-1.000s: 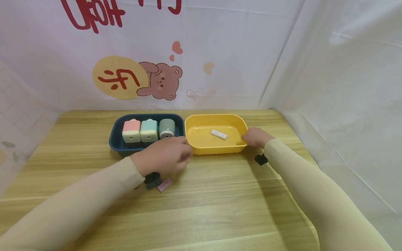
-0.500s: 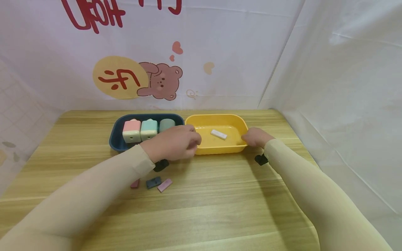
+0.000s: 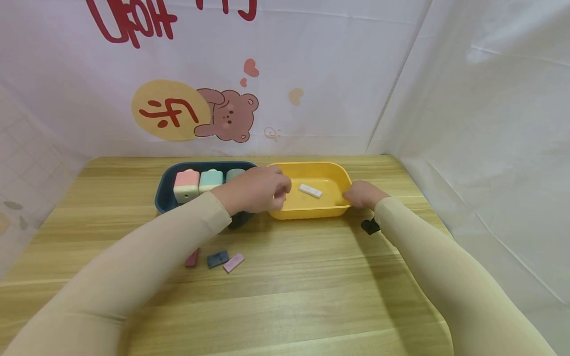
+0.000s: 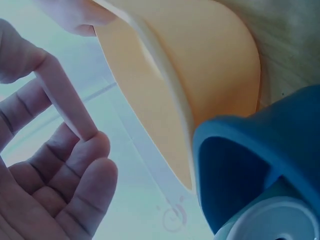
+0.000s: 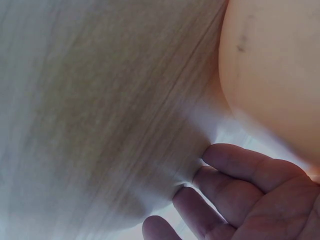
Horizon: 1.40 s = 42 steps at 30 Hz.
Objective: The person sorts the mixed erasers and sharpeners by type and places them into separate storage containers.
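Note:
My left hand (image 3: 279, 191) hovers over the left end of the yellow tray (image 3: 330, 171) and pinches a pale pink eraser stick (image 4: 65, 100) between thumb and fingertips. One white eraser (image 3: 309, 190) lies inside that tray. My right hand (image 3: 361, 194) rests against the tray's right end, its thumb at the rim. In the right wrist view its fingers (image 5: 240, 195) hang loosely curled beside the tray wall (image 5: 270, 75), a little apart from it.
A dark blue tray (image 3: 162, 197) touches the yellow one on its left and holds a pink (image 3: 185, 186), a teal (image 3: 210, 181) and a grey-green sharpener (image 3: 234, 174). A dark red (image 3: 192, 257), a dark blue (image 3: 217, 258) and a pink eraser (image 3: 233, 262) lie on the wooden table.
My left hand has lifted from the erasers on the table and travelled up and right to the yellow tray, carrying one eraser. The right hand has stayed put.

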Motion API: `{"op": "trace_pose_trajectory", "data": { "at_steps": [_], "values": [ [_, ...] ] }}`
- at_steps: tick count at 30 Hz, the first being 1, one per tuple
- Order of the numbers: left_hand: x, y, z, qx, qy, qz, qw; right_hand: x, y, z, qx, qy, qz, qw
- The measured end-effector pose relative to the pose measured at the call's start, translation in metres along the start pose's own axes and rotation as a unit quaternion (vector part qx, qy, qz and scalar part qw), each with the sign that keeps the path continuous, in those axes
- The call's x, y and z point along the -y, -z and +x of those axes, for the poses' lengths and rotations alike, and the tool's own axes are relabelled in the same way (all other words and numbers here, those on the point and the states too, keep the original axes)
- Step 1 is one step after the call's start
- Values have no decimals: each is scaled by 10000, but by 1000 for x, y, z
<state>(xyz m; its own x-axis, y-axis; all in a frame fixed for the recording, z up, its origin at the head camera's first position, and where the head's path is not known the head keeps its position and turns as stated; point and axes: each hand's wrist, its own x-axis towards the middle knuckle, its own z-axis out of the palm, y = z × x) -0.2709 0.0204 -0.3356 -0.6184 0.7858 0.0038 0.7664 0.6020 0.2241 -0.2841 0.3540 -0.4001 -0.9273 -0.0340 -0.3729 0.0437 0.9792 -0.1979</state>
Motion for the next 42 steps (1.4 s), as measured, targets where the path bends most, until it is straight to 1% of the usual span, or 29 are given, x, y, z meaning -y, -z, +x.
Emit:
{"op": "trace_pose_trajectory", "data": {
  "at_steps": [5, 12, 22, 25, 31, 37, 42],
  "values": [
    [3, 1, 8, 7, -53, 53, 10000, 0, 0, -1, -21, 25, -13, 10000],
    [9, 1, 19, 86, 61, -78, 9999, 0, 1, -2, -9, -20, 57, 10000],
    [14, 2, 35, 179, 133, -66, 9997, 2, 2, -4, 24, -60, 99, 9999],
    [14, 2, 40, 216, 142, -62, 9996, 2, 2, -4, 30, -64, 95, 9999],
    [14, 2, 48, 175, 53, -73, 9998, 1, 3, -4, 19, -12, 78, 10000],
    [13, 1, 55, 203, 56, -96, 9997, 3, 3, -5, 12, -34, 119, 9999],
    [12, 2, 58, 200, 74, -222, 9995, 3, 2, -4, -10, -62, 121, 9999]
  ]
}}
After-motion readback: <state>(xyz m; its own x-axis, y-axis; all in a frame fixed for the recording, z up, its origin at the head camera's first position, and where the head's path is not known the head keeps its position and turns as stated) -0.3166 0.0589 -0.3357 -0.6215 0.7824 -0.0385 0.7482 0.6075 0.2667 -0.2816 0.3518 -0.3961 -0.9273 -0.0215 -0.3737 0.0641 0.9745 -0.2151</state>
